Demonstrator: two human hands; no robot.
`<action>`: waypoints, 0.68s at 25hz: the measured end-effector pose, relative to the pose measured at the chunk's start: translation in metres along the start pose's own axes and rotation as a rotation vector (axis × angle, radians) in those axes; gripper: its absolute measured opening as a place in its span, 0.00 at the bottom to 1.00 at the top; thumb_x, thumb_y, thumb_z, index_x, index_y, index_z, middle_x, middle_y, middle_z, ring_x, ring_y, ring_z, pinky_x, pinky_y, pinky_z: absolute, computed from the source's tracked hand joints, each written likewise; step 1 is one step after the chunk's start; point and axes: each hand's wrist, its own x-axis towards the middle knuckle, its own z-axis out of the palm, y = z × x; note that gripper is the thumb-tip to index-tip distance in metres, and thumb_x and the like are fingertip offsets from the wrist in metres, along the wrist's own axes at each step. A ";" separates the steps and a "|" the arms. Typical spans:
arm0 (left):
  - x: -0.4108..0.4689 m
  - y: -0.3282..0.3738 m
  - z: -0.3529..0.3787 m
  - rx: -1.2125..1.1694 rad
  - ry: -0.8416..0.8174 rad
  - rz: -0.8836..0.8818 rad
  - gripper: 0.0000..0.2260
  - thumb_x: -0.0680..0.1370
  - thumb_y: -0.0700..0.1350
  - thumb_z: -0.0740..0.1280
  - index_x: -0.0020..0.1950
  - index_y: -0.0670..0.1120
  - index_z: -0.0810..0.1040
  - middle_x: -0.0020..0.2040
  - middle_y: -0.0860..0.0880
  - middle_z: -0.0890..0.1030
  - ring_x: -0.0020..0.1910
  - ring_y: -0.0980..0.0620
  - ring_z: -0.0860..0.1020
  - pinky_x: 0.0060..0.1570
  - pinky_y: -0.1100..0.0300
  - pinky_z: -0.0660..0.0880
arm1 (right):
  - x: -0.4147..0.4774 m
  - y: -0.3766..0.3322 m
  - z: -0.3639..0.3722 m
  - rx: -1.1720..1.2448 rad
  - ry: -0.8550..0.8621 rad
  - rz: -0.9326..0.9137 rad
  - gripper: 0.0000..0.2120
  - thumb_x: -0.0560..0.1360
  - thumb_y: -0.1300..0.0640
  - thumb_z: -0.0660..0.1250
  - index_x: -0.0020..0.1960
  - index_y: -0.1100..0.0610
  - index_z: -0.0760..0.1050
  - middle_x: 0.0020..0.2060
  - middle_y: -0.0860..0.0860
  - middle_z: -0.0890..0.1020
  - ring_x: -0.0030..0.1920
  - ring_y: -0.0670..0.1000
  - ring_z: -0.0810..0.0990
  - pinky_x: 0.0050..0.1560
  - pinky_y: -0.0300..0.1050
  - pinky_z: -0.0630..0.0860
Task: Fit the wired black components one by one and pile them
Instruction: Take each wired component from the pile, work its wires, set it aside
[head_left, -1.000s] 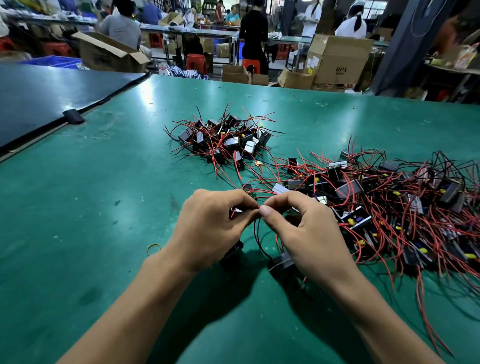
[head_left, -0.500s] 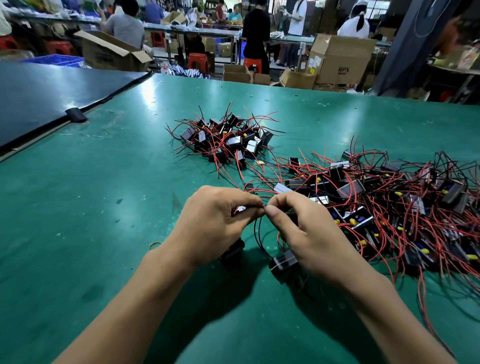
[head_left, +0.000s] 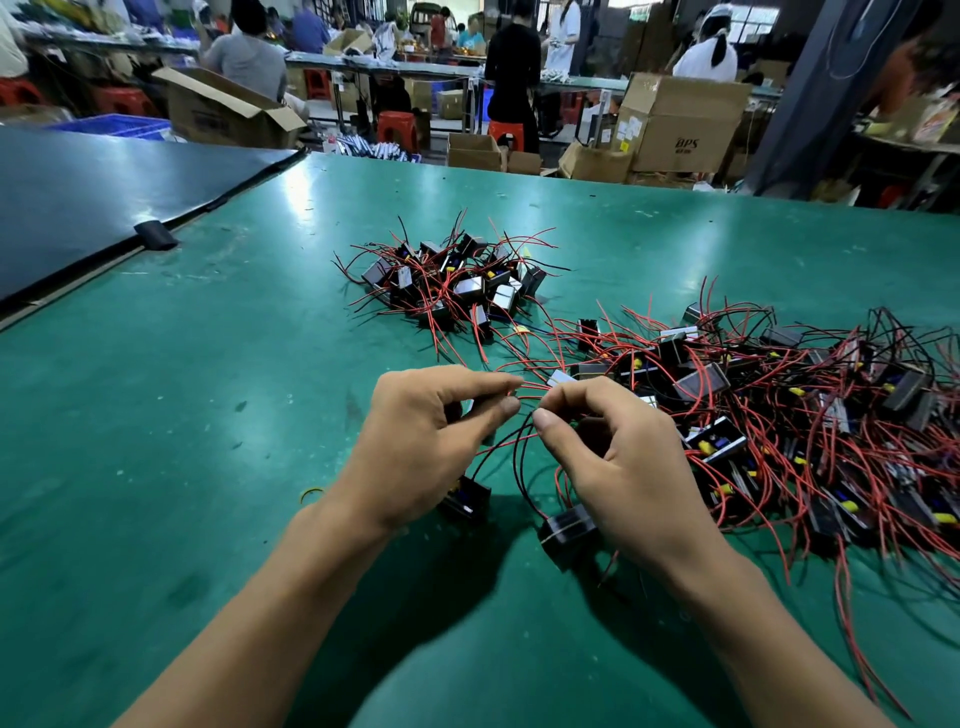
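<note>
**Currently: lead ends pinched between both hands, component bodies below**

1. Fingers. The left-hand fingers (head_left: 493, 383) are curled, thumb against forefinger, grasping thin red leads and a small pale part that is mostly hidden. The right-hand fingers (head_left: 543, 418) pinch black and red leads. The two pinch points face each other, nearly touching, along a left-right axis.
2. Hands. The left hand (head_left: 415, 452) and right hand (head_left: 628, 467) are equally near the joint, which lies midway between them.
3. Workpieces. One small black box-shaped wired component (head_left: 466, 498) sits under the left hand and a second black box-shaped component (head_left: 569, 530) under the right. Both lie toward the person from the fingers. Their leads run up and away to the pinch, which sets the long axis.
4. Surroundings. On the green counter (head_left: 208, 415), a compact pile of black components (head_left: 452, 280) lies beyond the fingers. A loose red-wired heap (head_left: 779, 415) lies to the right.
</note>
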 end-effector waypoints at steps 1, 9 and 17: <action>-0.001 0.002 0.001 0.028 0.018 0.007 0.07 0.72 0.41 0.76 0.50 0.47 0.86 0.36 0.56 0.83 0.26 0.62 0.70 0.30 0.69 0.68 | 0.000 -0.001 0.001 -0.041 0.017 -0.049 0.05 0.77 0.58 0.71 0.45 0.50 0.78 0.38 0.41 0.79 0.34 0.42 0.75 0.37 0.31 0.68; 0.001 0.008 0.000 0.183 -0.062 0.152 0.07 0.74 0.35 0.73 0.50 0.42 0.86 0.39 0.49 0.82 0.35 0.61 0.77 0.37 0.70 0.71 | 0.000 0.003 -0.003 -0.306 0.075 -0.334 0.04 0.80 0.56 0.67 0.52 0.56 0.79 0.44 0.45 0.77 0.38 0.39 0.70 0.40 0.40 0.73; 0.002 0.012 0.001 0.130 -0.095 0.123 0.04 0.73 0.38 0.74 0.47 0.43 0.87 0.34 0.49 0.79 0.29 0.61 0.71 0.32 0.71 0.65 | 0.004 0.006 -0.009 -0.271 0.062 -0.361 0.03 0.79 0.58 0.69 0.51 0.56 0.81 0.45 0.48 0.80 0.39 0.46 0.76 0.39 0.43 0.75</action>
